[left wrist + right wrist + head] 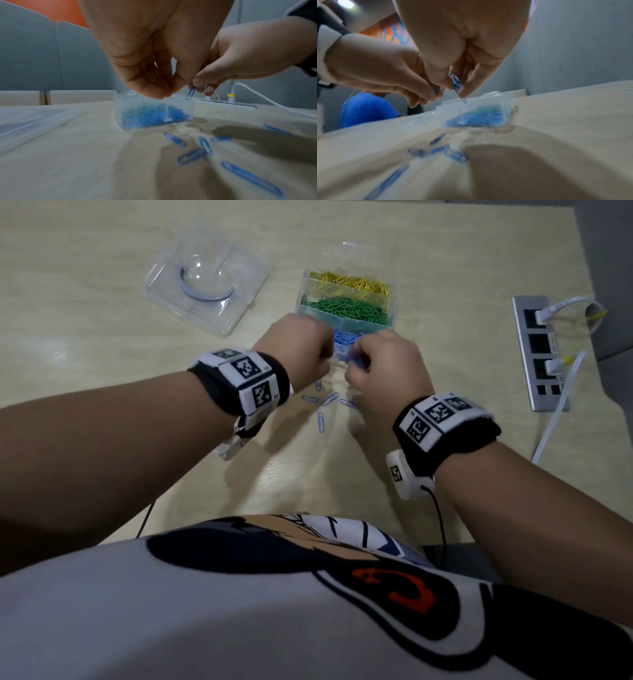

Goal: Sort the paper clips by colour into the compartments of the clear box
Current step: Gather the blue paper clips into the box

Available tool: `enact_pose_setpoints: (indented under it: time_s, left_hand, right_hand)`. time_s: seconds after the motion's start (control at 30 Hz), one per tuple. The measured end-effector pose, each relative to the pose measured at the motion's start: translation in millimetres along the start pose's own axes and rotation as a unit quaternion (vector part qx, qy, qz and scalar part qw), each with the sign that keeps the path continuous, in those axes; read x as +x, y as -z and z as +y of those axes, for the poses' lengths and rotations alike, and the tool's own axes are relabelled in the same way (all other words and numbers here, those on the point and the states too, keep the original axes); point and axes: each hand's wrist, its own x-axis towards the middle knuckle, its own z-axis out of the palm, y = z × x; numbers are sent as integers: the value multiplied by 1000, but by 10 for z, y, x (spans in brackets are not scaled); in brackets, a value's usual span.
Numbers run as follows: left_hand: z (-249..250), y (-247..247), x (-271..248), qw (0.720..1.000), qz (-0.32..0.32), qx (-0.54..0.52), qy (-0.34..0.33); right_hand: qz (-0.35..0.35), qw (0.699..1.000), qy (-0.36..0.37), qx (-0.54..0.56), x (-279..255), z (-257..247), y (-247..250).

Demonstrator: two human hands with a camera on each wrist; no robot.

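The clear box (394, 302) holds yellow clips (349, 284) at the far end, green clips (346, 308) in the middle and blue clips (344, 337) nearest me. Both hands meet just above its near edge. My right hand (356, 364) pinches a blue paper clip (190, 92) that dangles over the box (154, 106); the same clip (455, 82) shows in the right wrist view. My left hand (327, 356) is curled beside it, and a bit of blue (436, 89) shows at its fingertips. Several loose blue clips (321, 421) lie on the table below the hands.
A clear plastic lid (205, 282) lies to the left of the box. A grey power strip (537, 350) with white cables sits at the right table edge. A person in a blue shirt (366, 108) sits beyond the table.
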Motion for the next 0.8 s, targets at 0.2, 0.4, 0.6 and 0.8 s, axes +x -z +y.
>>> enact_pose_setpoints:
  time_s: [0.2,0.4,0.6,0.8]
  left_hand:
    - [-82,217,270,998,47,-12,32]
    - [-175,163,165,999,-7,20,31]
    - [-170,-114,-183,999,-29,-20,31]
    - [-147,-248,-176,998,-52,26,-17]
  right_hand:
    - [19,1000,-12,-13,290,-55,127]
    - [-12,999,-7,-49,206,8,113]
    - [-106,992,-34,-65,-127,77,-132]
    - [-183,982,-22,-50,-254,-12,-388]
